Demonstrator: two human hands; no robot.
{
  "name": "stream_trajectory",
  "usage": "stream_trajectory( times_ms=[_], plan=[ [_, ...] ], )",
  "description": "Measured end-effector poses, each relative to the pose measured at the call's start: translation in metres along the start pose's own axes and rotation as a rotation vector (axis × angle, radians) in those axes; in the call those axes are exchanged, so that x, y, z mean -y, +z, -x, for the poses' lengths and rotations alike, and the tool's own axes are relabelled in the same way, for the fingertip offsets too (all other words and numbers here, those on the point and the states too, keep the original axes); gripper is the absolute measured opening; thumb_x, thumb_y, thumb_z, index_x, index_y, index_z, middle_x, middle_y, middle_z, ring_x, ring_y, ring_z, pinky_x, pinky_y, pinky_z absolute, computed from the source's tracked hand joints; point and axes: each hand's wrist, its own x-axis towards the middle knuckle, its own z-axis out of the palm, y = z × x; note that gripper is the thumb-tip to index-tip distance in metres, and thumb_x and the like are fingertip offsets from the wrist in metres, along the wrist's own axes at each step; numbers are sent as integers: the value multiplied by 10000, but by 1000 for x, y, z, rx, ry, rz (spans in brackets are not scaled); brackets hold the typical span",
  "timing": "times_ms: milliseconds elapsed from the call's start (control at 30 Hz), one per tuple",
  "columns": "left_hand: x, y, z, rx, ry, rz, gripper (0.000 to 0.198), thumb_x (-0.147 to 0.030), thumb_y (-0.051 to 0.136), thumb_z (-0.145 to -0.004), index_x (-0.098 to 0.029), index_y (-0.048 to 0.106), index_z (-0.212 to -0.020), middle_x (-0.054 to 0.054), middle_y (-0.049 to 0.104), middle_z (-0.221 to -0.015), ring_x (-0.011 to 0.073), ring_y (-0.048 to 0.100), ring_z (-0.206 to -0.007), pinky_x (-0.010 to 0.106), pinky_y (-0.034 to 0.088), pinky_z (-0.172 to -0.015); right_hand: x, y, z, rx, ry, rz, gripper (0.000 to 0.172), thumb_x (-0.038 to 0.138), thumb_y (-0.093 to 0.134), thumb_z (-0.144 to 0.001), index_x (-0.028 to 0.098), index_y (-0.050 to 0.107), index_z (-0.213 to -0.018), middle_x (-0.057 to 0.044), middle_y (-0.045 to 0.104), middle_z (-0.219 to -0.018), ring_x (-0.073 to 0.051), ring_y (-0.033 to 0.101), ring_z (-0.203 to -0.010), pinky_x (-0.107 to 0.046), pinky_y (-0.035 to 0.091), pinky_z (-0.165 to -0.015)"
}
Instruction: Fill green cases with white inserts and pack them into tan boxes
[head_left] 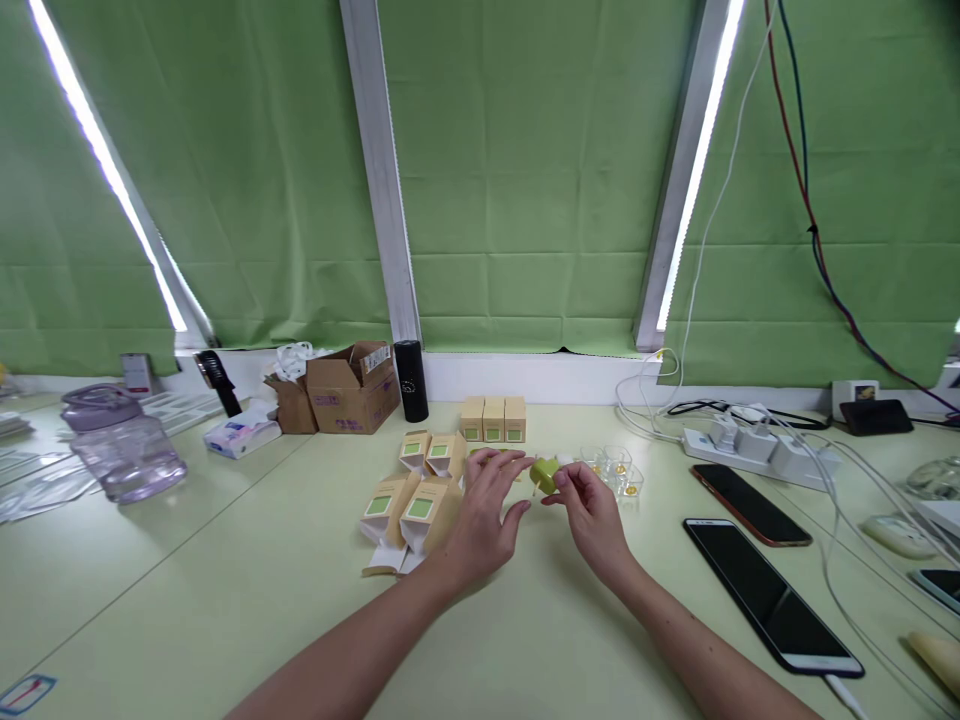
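A small olive-green piece with thin pale bits sticking out (544, 475) is pinched in the fingertips of my right hand (592, 515); its kind is not clear. My left hand (487, 510) hovers just left of it, fingers stretched and apart, the fingertips close to the piece. Several kraft boxes with green labels (420, 512) lie with open flaps to the left of my left hand, which partly covers them. Behind the hands stands a row of three closed kraft boxes (493, 420). Small clear cups with yellow bits inside (618, 462) sit beyond my right hand.
On the right lie two phones (772, 595) (750, 503), a power strip (761, 450) and loose white cables. A cardboard carton (352, 390), a black cylinder (410, 382), a tissue pack (242, 432) and a purple-lidded water jug (124, 450) stand at the back left.
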Motion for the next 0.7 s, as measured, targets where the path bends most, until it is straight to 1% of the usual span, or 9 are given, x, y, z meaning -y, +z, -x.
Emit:
stream_trajectory(
  times_ms=[100,233,333,400,500,567,633,700],
  plan=[
    [-1,1,1,25,63,-86,592,-80,583,-924,-323,494,-1457,107,531,-1433,325,379,-1336,573,418,-1113,0,2,1,29,23,-15,395,589,570,-975,207,596,-879,-13,632,-812,-170,653,-719,-347,649,-654],
    [-5,-1,2,73,127,-170,576,-72,553,-941,-312,501,-1461,117,539,-1403,329,405,-1330,574,453,-1086,0,2,3,68,58,-2,414,606,577,-966,207,600,-862,-8,636,-786,-158,652,-663,-308,603,-609],
    [-7,-3,2,87,151,-195,551,-82,567,-940,-272,503,-1453,130,557,-1353,320,444,-1295,550,487,-1058,1,4,5,90,86,-19,428,629,571,-960,215,598,-854,-7,637,-762,-154,644,-619,-289,571,-564],
    [-7,-3,1,80,155,-199,525,-71,585,-925,-257,532,-1414,128,575,-1307,306,475,-1256,526,504,-1040,2,5,7,104,97,-30,440,645,568,-954,220,590,-840,-6,639,-729,-159,646,-603,-286,563,-551],
    [-6,-3,0,78,138,-180,504,-47,596,-904,-255,561,-1362,115,597,-1255,293,500,-1225,502,511,-1027,3,6,9,129,112,-9,462,670,549,-951,226,585,-830,-8,650,-673,-174,655,-584,-284,544,-535],
    [-4,-2,0,75,105,-142,486,-62,613,-903,-256,566,-1345,110,601,-1252,289,504,-1221,496,505,-1028,4,3,8,122,109,40,477,678,507,-966,227,593,-835,-17,664,-667,-182,655,-581,-285,518,-531],
    [-2,0,0,55,53,-79,472,-84,633,-904,-255,566,-1338,111,592,-1268,287,503,-1232,491,492,-1040,4,-3,5,79,79,131,470,656,479,-987,226,609,-848,-33,691,-708,-188,658,-612,-290,498,-560],
    [-1,1,0,19,-21,11,468,-95,647,-899,-256,569,-1332,111,582,-1287,283,502,-1252,482,475,-1057,3,-11,0,3,29,271,424,607,496,-997,225,633,-873,-45,715,-773,-193,658,-662,-301,488,-609]
  ],
)
